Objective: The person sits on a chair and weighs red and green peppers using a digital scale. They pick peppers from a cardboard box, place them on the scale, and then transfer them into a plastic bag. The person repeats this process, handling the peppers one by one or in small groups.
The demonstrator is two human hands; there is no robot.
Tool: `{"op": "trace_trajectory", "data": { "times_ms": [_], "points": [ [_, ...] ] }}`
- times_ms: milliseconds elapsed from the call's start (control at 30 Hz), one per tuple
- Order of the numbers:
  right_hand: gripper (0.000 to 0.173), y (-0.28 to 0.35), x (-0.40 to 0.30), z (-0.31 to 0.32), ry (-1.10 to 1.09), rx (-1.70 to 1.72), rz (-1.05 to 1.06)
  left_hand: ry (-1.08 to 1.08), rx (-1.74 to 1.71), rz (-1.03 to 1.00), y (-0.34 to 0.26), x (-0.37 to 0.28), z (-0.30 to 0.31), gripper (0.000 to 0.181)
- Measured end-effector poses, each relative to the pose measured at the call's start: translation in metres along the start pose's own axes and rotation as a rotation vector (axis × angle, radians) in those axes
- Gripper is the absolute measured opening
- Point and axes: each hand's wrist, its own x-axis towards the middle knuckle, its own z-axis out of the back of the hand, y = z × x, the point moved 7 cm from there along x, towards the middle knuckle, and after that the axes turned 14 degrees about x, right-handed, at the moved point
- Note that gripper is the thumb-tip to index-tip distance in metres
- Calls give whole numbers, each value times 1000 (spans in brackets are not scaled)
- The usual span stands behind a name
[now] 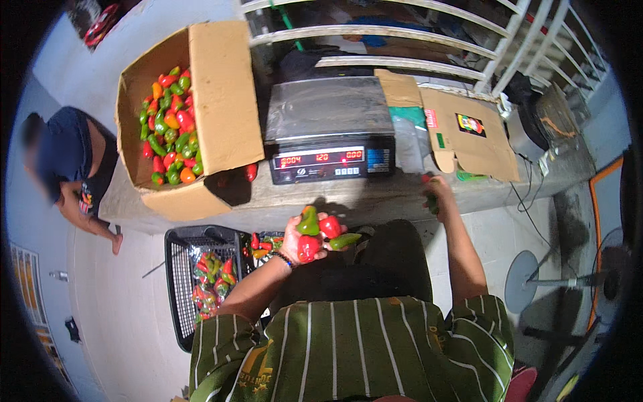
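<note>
My left hand [290, 242] is palm up in front of the ledge and cradles several small peppers. Among them are a green pepper [309, 221], two red peppers [308, 248] and a slim green one [345, 241]. Farther right, my right hand [440, 193] is curled at the ledge's front edge. A dark green pepper [431, 203] shows below its fingers and something red at the fingertips, both blurred. A digital scale [329, 108] with lit red digits stands between and beyond my hands; its metal platform bears nothing.
An open cardboard box [226, 100] of mixed peppers leans at left on the concrete ledge [351, 198]. Below it, a black plastic crate [173, 281] holds bagged peppers. Flattened cardboard [472, 125] and clear plastic bags [408, 145] lie right of the scale. Another person [70, 145] is at far left.
</note>
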Motion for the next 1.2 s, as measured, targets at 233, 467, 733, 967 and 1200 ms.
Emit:
{"op": "trace_trajectory", "data": {
  "times_ms": [233, 467, 733, 967, 1200],
  "points": [
    [70, 7, -25, -80, 119, -1127, 439, -70, 57, 3, 1, -3, -3, 55],
    [89, 15, -24, -112, 141, -1409, 207, -83, 78, 2, 3, -1, -2, 57],
    [90, 25, -8, -122, 136, -1461, 228, -96, 63, 7, 4, 2, -8, 55],
    [82, 17, -13, -115, 196, -1459, 213, -145, 60, -13, 1, 0, -9, 52],
    [53, -12, -31, -99, 325, -1387, 79, -110, 18, 21, 2, -1, -6, 50]
  ]
}}
